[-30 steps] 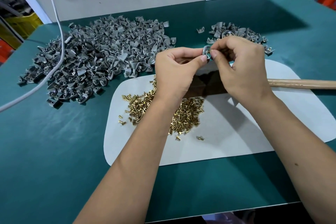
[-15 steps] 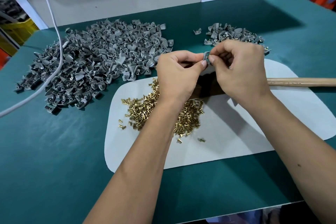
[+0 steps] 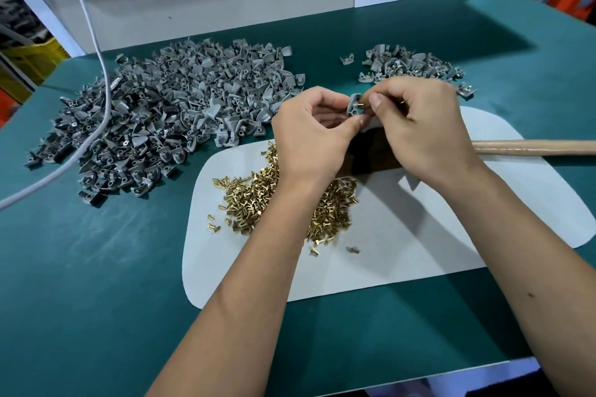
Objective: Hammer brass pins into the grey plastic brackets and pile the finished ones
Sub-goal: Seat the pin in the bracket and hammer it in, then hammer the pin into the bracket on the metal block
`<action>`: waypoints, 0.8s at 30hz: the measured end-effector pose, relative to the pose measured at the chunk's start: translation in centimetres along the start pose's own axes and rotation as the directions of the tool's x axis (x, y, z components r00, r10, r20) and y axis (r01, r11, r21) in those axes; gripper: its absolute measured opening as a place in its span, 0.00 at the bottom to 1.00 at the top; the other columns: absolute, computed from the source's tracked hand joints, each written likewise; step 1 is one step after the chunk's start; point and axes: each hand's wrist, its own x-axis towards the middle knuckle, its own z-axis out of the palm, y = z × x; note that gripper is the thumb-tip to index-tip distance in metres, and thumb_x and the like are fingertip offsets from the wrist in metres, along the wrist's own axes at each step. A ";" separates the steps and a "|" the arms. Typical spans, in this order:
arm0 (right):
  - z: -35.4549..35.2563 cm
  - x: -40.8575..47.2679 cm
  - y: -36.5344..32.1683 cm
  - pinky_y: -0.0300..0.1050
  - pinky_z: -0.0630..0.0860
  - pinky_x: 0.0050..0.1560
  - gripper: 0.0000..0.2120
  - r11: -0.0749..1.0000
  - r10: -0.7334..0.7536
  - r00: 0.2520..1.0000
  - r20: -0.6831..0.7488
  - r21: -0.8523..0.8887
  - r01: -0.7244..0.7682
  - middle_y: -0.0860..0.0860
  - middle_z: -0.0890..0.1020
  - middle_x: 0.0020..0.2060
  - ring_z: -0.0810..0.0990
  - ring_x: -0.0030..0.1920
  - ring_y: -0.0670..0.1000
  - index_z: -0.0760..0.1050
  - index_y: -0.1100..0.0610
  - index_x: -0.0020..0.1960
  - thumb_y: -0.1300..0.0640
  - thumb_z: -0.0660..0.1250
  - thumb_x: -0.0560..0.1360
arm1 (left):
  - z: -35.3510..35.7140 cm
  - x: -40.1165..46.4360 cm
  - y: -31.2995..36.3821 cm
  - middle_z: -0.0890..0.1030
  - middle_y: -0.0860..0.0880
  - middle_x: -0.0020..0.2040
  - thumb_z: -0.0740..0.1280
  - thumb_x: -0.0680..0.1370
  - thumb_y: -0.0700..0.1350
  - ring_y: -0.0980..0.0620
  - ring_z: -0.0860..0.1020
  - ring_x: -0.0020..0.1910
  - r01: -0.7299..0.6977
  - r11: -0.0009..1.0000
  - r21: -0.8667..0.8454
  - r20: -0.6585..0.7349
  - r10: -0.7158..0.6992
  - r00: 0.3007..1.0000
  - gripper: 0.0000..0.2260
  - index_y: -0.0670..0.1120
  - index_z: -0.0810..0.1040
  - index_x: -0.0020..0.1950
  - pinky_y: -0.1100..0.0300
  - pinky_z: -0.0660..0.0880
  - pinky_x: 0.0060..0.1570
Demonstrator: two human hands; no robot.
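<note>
My left hand point(image 3: 314, 135) pinches a small grey plastic bracket point(image 3: 353, 105) above the far edge of the white mat point(image 3: 435, 235). A brass pin point(image 3: 360, 104) sticks out of the bracket, and the fingertips of my right hand point(image 3: 419, 126) hold it there. Loose brass pins point(image 3: 258, 200) lie heaped on the mat, partly hidden under my left forearm. A large pile of grey brackets point(image 3: 167, 119) covers the table's left. A smaller pile of brackets with pins point(image 3: 409, 66) lies at the far right. The hammer's wooden handle point(image 3: 532, 147) lies across the mat behind my right hand, its head hidden.
A white cable point(image 3: 93, 51) hangs down over the large pile and runs off to the left. The green table point(image 3: 96, 267) ends in a white wall behind and a front edge close to me. One stray bracket point(image 3: 347, 59) lies between the piles.
My hands have stayed together over the mat. The right fingers have drawn back a little, so the pin standing in the bracket now shows between the hands.
</note>
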 end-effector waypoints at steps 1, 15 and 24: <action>-0.1 0.0 0.0 0.42 0.76 0.49 0.09 1.000 0.003 1.000 0.013 0.019 -0.003 0.50 0.85 0.40 0.81 0.43 0.47 0.84 0.58 0.48 0.62 0.64 0.79 | -0.1 0.0 0.0 0.86 0.49 0.41 0.82 0.67 0.35 0.55 0.85 0.40 -0.012 1.000 0.017 -0.006 0.012 1.000 0.11 0.42 0.83 0.44 0.60 0.83 0.47; -8.5 1.0 5.7 0.53 0.78 0.49 0.10 0.847 0.404 0.725 0.558 -0.528 -0.065 0.46 0.82 0.39 0.81 0.42 0.53 0.81 0.52 0.48 0.51 0.78 0.71 | -1.7 0.8 -0.5 0.85 0.54 0.52 0.77 0.75 0.45 0.59 0.80 0.55 -0.107 0.919 0.379 0.152 0.052 0.987 0.04 0.54 0.87 0.42 0.59 0.73 0.64; -9.5 1.0 6.8 0.51 0.75 0.46 0.06 0.892 0.310 0.810 0.497 -0.448 -0.066 0.50 0.83 0.41 0.79 0.43 0.52 0.75 0.50 0.45 0.54 0.73 0.77 | -1.7 0.9 -0.8 0.84 0.54 0.55 0.79 0.72 0.43 0.58 0.81 0.58 0.008 0.963 0.270 0.166 -0.055 0.985 0.04 0.50 0.87 0.44 0.54 0.74 0.67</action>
